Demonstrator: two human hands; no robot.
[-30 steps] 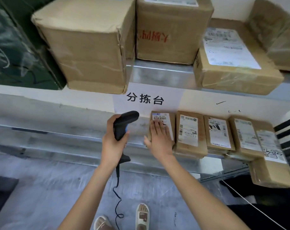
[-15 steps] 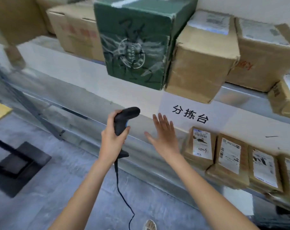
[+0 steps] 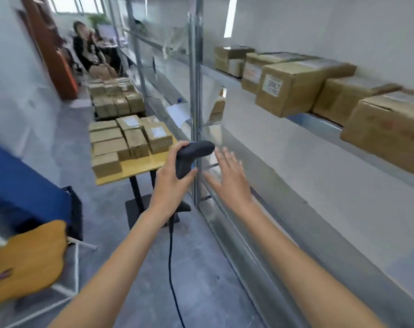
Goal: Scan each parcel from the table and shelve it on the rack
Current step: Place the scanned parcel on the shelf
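Facing down the aisle now, with the rack [image 3: 196,114] running along the right and the yellow surface [image 3: 139,168] ahead on the left. The left hand [image 3: 170,183] grips the scanner [image 3: 191,157] by its handle, cable [image 3: 170,256] trailing down toward the floor. The right hand [image 3: 229,176] is empty, fingers spread and straight, hovering just beside the scanner in front of the rack's upright post. No parcel in either hand at this instant.

So where does the job stand? Boxes [image 3: 293,87] already sit in a row along the shelf on the right, so a good part of the shelving looks done. But there's plenty left: a stack of parcels [image 3: 130,138] crowds the surface, several layers deep, and a second batch [image 3: 116,98] sits on another one behind it. My read is that this is a between-parcels moment, somewhere in the middle of the task rather than near its end. Next in line, I'd judge, is a parcel from the near stack, to be scanned, then carried to the rack. The view is motion-blurred, so labels can't be read.
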